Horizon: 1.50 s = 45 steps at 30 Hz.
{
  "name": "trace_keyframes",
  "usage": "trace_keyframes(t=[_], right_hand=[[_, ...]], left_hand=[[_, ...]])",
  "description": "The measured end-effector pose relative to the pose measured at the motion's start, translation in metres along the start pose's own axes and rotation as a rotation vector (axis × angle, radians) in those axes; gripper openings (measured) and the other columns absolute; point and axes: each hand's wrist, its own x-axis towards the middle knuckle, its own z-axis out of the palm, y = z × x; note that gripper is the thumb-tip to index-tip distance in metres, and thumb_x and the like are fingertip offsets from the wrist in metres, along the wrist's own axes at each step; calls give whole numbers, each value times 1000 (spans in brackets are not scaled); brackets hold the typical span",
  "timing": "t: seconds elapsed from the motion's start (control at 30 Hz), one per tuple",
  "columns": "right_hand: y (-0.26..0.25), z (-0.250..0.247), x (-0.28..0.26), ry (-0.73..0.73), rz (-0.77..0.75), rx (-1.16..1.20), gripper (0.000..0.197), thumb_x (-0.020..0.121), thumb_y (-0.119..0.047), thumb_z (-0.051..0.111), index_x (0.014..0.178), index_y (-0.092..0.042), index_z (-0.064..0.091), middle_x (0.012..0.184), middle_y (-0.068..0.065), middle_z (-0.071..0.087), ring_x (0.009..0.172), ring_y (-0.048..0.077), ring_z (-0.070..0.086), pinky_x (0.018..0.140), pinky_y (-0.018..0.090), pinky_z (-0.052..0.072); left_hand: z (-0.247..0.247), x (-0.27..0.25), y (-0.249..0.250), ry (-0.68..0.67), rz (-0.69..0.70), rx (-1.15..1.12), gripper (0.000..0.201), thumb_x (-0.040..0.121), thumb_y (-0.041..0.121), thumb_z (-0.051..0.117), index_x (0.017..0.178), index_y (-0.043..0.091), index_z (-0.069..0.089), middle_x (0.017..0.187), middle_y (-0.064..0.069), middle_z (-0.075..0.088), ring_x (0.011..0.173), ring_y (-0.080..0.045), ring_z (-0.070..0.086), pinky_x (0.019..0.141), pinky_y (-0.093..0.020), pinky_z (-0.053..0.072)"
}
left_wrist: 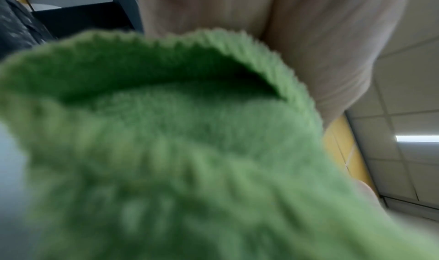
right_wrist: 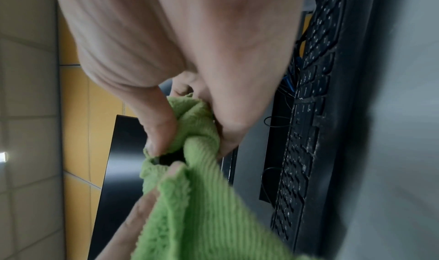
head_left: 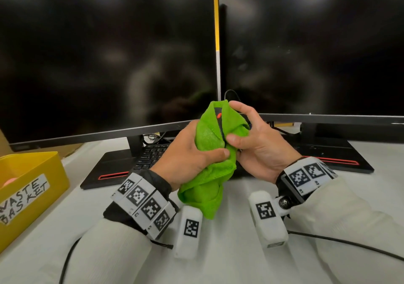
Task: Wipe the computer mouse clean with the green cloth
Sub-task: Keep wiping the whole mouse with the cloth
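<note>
Both hands hold up the green cloth (head_left: 209, 174) above the white table, in front of the monitors. It is wrapped round the black computer mouse (head_left: 219, 117), of which only a dark strip with a red mark shows. My left hand (head_left: 196, 150) grips the wrapped bundle from the left, thumb across its front. My right hand (head_left: 247, 128) pinches the cloth against the mouse from the right with thumb and curled fingers. The left wrist view is filled by the blurred cloth (left_wrist: 190, 151). In the right wrist view the cloth (right_wrist: 202, 129) bunches under the thumb, and a dark bit of mouse (right_wrist: 170, 159) shows.
Two dark monitors (head_left: 105, 60) (head_left: 317, 49) stand close behind the hands. A black keyboard (head_left: 153, 154) lies under the left one. A yellow bin (head_left: 32, 187) labelled WASTE BASKET sits at the left edge. Black cables (head_left: 349, 242) trail over the table near both forearms.
</note>
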Motion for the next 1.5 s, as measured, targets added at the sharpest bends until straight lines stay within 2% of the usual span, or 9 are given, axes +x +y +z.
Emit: trace_keyframes(t=[0.1, 0.3, 0.43, 0.67, 0.83, 1.03, 1.17, 1.37, 1.5], right_hand=[[0, 1, -1, -18, 2, -6, 78, 85, 22, 51, 148, -24, 48, 137, 17, 65, 126, 39, 61, 104, 56, 48], [-14, -7, -3, -146, 88, 126, 75, 77, -15, 43, 152, -18, 50, 153, 19, 53, 142, 45, 48, 115, 62, 38], [-11, -8, 1, -31, 57, 6, 64, 88, -4, 38, 145, -26, 58, 142, 11, 65, 121, 31, 63, 88, 46, 55], [-2, -11, 1, -93, -111, 5, 78, 77, 13, 70, 147, -16, 53, 123, 30, 58, 109, 36, 62, 89, 44, 59], [-1, -13, 5, 101, -189, -181, 71, 63, 12, 80, 131, -3, 66, 106, 24, 75, 95, 32, 73, 83, 40, 62], [-2, -10, 10, 403, -255, -226, 14, 74, 0, 75, 88, 1, 76, 87, 25, 68, 76, 31, 67, 73, 44, 57], [-10, -12, 6, 353, -219, -201, 17, 88, 11, 64, 96, 1, 75, 86, 19, 71, 74, 26, 70, 73, 38, 60], [-2, -4, 6, 69, -71, -66, 69, 75, 9, 61, 142, -7, 56, 117, 26, 63, 106, 36, 62, 97, 48, 56], [-5, -8, 1, -69, -13, -37, 80, 73, 10, 66, 150, -8, 48, 129, 27, 57, 117, 39, 58, 102, 47, 54]], left_hand=[[2, 0, 3, 52, 31, -17, 35, 89, 4, 80, 121, 10, 66, 104, -5, 81, 88, -16, 79, 72, -30, 63], [3, 0, 4, 48, 42, 23, 27, 94, 17, 77, 117, 15, 64, 105, -6, 80, 92, -18, 77, 77, -35, 66], [4, -1, 8, 25, 33, 34, 25, 103, 27, 60, 124, 15, 63, 89, 11, 77, 83, -5, 74, 74, -24, 60], [8, 0, 6, -21, 6, 150, 54, 102, 61, 48, 142, 28, 60, 121, -2, 79, 113, -21, 75, 103, -54, 58], [10, -3, 8, -64, -2, 185, 57, 103, 60, 45, 151, 29, 50, 131, 4, 73, 122, -13, 70, 110, -46, 54], [15, -8, 6, -157, -38, 269, 66, 87, 40, 73, 142, 16, 45, 132, 1, 69, 123, -13, 67, 107, -45, 55], [18, -8, 8, -127, -60, 181, 63, 87, 30, 77, 141, 17, 48, 130, -1, 71, 120, -17, 70, 104, -45, 58], [19, -7, 5, -50, -39, -49, 61, 97, 3, 71, 151, 13, 46, 127, -2, 73, 110, -11, 74, 84, -28, 62], [21, -6, 8, -46, 25, -82, 65, 90, 24, 70, 151, 17, 48, 134, -6, 73, 119, -21, 73, 90, -32, 63]])
